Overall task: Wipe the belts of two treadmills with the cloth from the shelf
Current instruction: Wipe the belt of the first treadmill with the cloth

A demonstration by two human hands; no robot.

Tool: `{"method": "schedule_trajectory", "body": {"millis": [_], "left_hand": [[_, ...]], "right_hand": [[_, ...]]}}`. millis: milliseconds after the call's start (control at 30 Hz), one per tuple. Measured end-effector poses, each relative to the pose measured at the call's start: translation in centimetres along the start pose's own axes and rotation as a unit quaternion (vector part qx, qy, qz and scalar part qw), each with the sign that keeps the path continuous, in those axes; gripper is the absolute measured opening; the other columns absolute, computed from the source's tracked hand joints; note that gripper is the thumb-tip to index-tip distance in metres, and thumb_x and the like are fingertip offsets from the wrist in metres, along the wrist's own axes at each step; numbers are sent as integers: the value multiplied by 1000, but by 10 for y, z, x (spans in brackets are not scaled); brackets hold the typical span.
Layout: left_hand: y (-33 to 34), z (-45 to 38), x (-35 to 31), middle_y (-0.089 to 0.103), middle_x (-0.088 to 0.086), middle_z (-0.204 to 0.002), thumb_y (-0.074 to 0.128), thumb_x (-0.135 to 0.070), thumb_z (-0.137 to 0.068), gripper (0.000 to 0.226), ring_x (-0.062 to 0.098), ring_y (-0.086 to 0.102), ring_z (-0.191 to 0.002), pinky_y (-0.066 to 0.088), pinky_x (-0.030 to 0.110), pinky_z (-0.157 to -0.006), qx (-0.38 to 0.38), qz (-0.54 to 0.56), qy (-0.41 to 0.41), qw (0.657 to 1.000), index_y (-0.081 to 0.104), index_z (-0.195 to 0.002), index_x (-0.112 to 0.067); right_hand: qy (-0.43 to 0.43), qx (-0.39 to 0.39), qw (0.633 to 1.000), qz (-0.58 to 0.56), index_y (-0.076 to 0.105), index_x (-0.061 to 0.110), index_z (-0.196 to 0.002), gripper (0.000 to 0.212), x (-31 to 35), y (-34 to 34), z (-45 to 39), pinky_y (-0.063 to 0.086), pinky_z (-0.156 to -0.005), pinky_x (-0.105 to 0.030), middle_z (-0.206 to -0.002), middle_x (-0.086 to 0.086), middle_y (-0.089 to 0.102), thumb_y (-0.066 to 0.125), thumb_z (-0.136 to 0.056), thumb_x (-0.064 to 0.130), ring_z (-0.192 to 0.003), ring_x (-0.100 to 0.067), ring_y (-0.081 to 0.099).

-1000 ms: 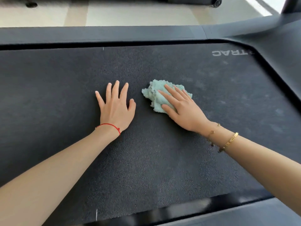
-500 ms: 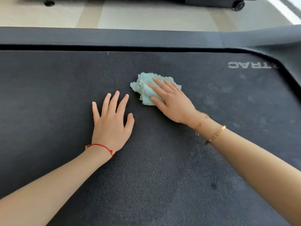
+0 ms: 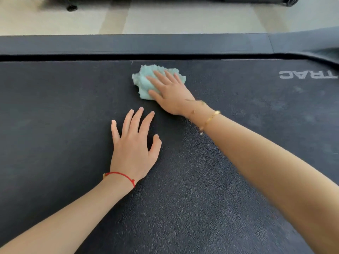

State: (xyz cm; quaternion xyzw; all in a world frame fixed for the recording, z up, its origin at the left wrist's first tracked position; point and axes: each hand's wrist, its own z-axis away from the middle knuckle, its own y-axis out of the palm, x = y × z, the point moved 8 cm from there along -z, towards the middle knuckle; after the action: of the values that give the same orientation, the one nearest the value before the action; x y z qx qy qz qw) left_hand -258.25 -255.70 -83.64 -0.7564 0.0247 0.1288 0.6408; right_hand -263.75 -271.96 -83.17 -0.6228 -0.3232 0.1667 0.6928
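- Where the dark belt (image 3: 183, 180) nears its far edge, a crumpled pale-green cloth (image 3: 145, 83) lies bunched on the textured surface, just short of the gap between the belt and the side rail (image 3: 128, 44).
- The right hand (image 3: 170, 94) lies palm-down on top of the cloth; its fingers are extended and only slightly spread, pressing the fabric flat against the belt rather than curling round it. The thumb runs along the near edge of the cloth.
- Part of the cloth shows past the fingertips and to the left of the hand; the rest is hidden beneath the palm.
- The right wrist carries thin gold bracelets (image 3: 211, 119), blurred in this view.
- The left hand (image 3: 134, 145) rests flat on the bare belt, nearer the camera and to the left of the cloth, clear of it. Its fingers are straight and splayed, holding nothing.
- A red string bracelet (image 3: 121, 176) circles the left wrist.
- Pale lettering (image 3: 308, 74), seen upside down and cut off at the frame edge, is printed on the belt well to the right of the cloth.
- Beyond the side rail lies a light floor (image 3: 165, 17); at the top edge of the view sits the dark base of other equipment with a small wheel (image 3: 291, 0).
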Motion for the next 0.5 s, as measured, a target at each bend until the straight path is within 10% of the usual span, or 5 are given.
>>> {"method": "schedule_trajectory", "body": {"millis": [300,500], "left_hand": [[0,0,-2,30,1,-160,25,-48,-91,64,20,19,-150,10,61,-119,-10,9,0,1000,36,-150,-26],[-1,1,-2,29,2,-160,24,-49,-91,66,21,18,-150,9,61,-120,-12,8,-2,1000,36,-151,-25]], "right_hand": [[154,-47,987,5,18,21,-155,56,-134,-34,33,1,-121,-41,-163,-9,10,27,-105,43,-150,-33,8],[78,-53,995,-18,24,24,-154,54,-80,-18,88,1,-120,-44,-163,-5,16,32,-104,42,-150,-32,9]]}}
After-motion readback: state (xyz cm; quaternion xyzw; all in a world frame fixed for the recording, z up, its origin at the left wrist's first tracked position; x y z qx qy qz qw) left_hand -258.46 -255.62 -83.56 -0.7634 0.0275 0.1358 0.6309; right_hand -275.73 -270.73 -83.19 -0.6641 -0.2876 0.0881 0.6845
